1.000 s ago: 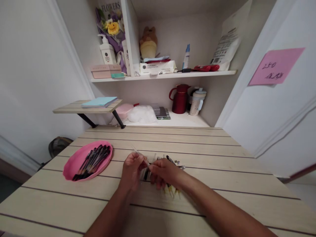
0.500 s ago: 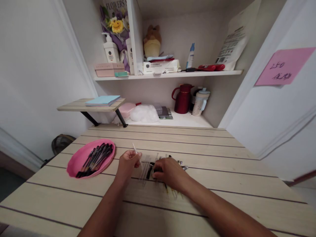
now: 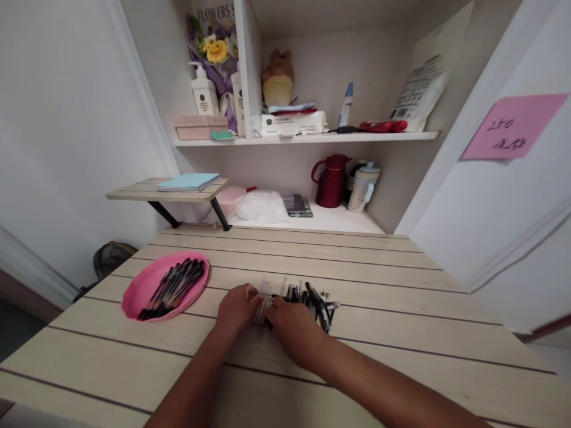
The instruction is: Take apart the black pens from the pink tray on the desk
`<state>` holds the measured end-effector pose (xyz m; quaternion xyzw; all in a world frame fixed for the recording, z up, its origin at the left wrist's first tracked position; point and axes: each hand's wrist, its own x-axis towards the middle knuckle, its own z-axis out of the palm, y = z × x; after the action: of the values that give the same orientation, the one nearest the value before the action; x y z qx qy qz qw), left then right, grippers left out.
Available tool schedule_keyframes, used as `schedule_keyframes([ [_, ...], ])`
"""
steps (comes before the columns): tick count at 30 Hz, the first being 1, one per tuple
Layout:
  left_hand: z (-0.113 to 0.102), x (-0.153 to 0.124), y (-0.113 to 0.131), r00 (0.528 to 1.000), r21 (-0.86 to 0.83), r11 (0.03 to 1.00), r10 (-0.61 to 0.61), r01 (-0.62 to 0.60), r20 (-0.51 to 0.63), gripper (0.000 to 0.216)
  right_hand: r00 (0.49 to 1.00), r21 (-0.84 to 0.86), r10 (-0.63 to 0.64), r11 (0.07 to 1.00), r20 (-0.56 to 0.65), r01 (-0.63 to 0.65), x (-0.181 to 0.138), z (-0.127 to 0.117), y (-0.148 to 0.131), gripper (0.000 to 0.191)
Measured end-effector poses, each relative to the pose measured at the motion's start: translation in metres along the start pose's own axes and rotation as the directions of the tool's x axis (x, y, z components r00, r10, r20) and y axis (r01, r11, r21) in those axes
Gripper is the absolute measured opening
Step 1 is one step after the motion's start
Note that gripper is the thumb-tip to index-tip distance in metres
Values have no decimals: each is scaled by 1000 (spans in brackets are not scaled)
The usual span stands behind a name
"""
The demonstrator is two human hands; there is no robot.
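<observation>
My left hand point(image 3: 238, 308) is bent in a loose, narrow curl at the left edge of a row of slim, clear plastic tubes point(image 3: 264, 286), which lie side by side on the pale wooden table point(image 3: 401, 368) with its dark plank lines. My right hand point(image 3: 297, 336) arches over the right side of that row, its fingers bent down and close together, fingertips near those of my left. The backs of my hands and some blur hide the fingertips, so I cannot fairly tell whether either hand grips a piece or only touches it.

Just past my right knuckles lies a loose heap of glossy black plastic pen parts point(image 3: 322, 306), some crossing over one another. Beside the heap's far right edge sit a few tiny silver metal cones point(image 3: 328, 296).

Well apart on my left stands a bright pink oval plastic tray point(image 3: 132, 291) with a wavy rim. In it a bundle of slender black-and-clear pens point(image 3: 176, 288) lies slantwise, mostly toward the tray's right side. Behind the tray, a small wooden riser point(image 3: 129, 191) on black slanted legs bears a stack of light blue paper point(image 3: 190, 182). Farther back, a dark red jug point(image 3: 331, 183) stands next to a cream speckled tumbler point(image 3: 359, 193) with a pale blue lid.
</observation>
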<state>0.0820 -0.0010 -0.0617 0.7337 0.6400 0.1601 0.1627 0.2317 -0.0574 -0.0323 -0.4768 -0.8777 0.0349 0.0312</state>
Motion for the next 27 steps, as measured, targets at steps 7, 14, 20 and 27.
schedule_keyframes([
  [7,-3,0,-2,1000,33,999,10,-10,-2,24,985,123,169,979,-37,-163,-10,-11,28,22],
  [14,-20,-4,0,999,78,997,-9,12,-37,22,977,215,210,957,-38,-197,-18,-9,40,23],
  [20,-93,-3,-32,962,359,902,-172,240,-213,30,975,252,221,945,-28,-207,-21,-7,47,22],
  [27,-119,7,-88,926,394,843,-371,366,-66,31,972,255,234,941,-10,-224,-20,-8,48,21],
])
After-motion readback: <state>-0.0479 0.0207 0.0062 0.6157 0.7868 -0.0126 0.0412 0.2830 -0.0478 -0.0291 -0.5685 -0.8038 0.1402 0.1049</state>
